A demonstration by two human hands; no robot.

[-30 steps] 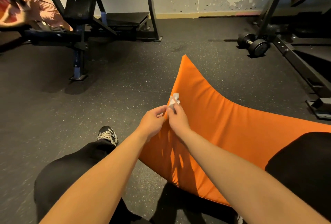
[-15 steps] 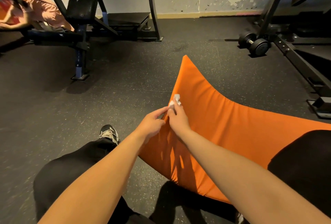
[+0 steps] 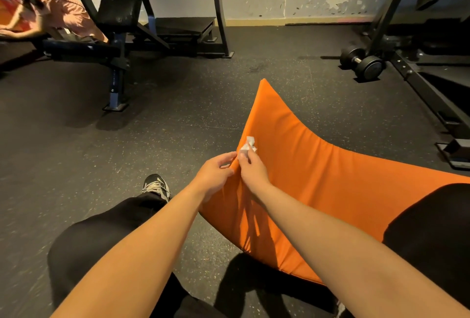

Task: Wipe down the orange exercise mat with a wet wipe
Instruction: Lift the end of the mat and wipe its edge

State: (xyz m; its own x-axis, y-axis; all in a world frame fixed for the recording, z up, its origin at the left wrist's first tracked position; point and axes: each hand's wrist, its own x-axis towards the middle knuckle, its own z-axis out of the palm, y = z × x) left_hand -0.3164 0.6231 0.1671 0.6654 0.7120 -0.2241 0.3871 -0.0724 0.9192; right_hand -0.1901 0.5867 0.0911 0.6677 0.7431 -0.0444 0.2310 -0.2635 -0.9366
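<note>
Orange mat (image 3: 318, 177): left hand (image 3: 216, 175) pinches edge; right hand (image 3: 254, 172) pinches wet wipe (image 3: 248, 145).

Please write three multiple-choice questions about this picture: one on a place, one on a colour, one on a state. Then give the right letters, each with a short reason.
1. Where is the dumbbell?
A. on a bench
B. on the floor, far right
C. in a hand

2. What colour is the wipe?
A. blue
B. green
C. white

3. How is the wipe held?
A. pinched by the right hand at the left edge of the orange mat
B. spread flat on the floor
C. draped over the dumbbell

Answers: 1 B, it rests on the dark floor, untouched; 2 C, it shows white against the mat; 3 A, the fingertips close on the crumpled wipe at that edge.
</note>
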